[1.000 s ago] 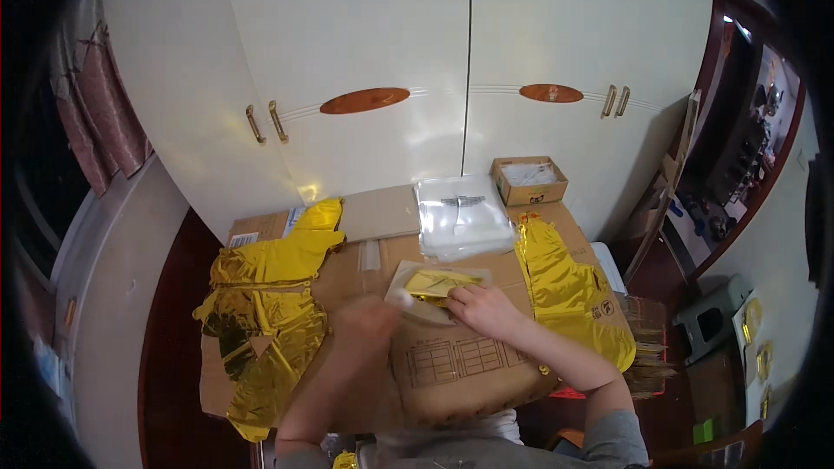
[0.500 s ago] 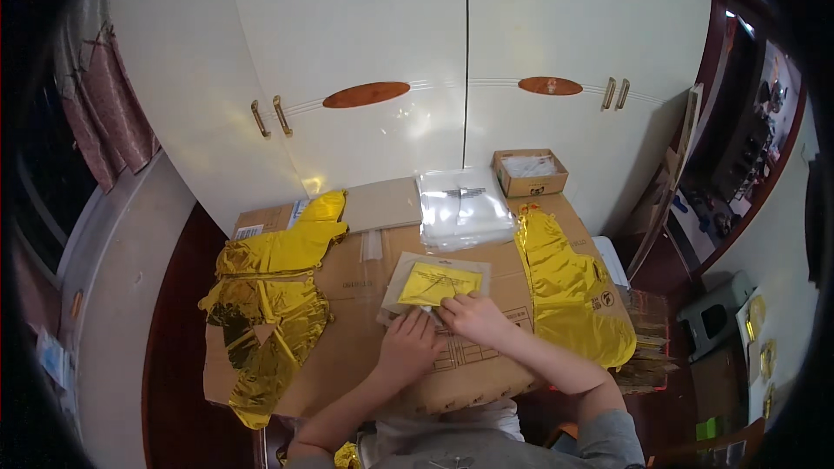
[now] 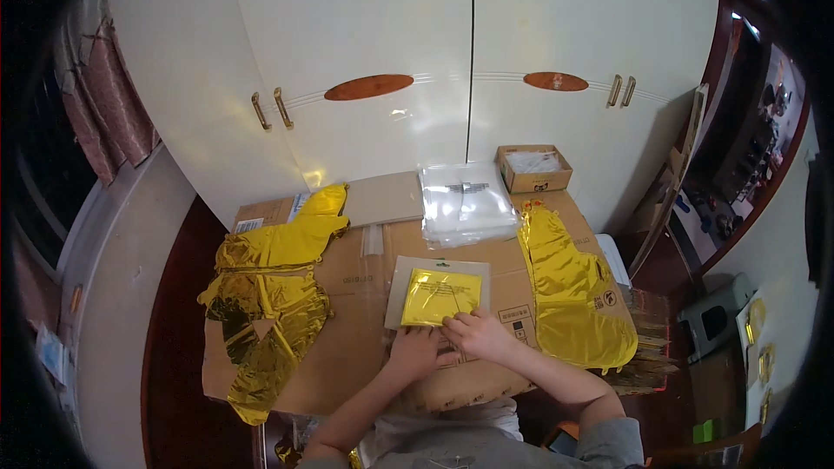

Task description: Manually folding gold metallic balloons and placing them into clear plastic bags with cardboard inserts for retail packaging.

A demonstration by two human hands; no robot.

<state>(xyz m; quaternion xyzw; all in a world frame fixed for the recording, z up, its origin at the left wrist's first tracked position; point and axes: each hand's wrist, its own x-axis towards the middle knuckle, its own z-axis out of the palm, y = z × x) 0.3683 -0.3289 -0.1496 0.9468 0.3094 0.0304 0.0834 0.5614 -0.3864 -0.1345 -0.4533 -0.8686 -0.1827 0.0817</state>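
In front of me on the cardboard lies a flat packet: a folded gold foil sheet (image 3: 441,297) over a grey-beige backing card (image 3: 402,283), seemingly inside a clear plastic bag. At the packet's lower left edge is my left hand (image 3: 414,353), its fingers bent together against the edge, the tips partly hidden. My right hand (image 3: 479,335) pinches the lower right edge, thumb and fingers pressed together. Unfolded gold foil balloons lie on either side, a crumpled one (image 3: 278,291) at left and a boot-shaped one (image 3: 569,295) at right.
A stack of clear plastic bags (image 3: 466,201) lies beyond the packet. Behind it to the right stands a small open carton (image 3: 534,169) with clear plastic inside. A grey board (image 3: 382,198) lies at the back of the cardboard-covered table (image 3: 356,352), against white cabinet doors (image 3: 347,17).
The packet has turned from a tilt to nearly square with me. My right hand has shifted slightly right and down; my left hand stays by the lower edge.
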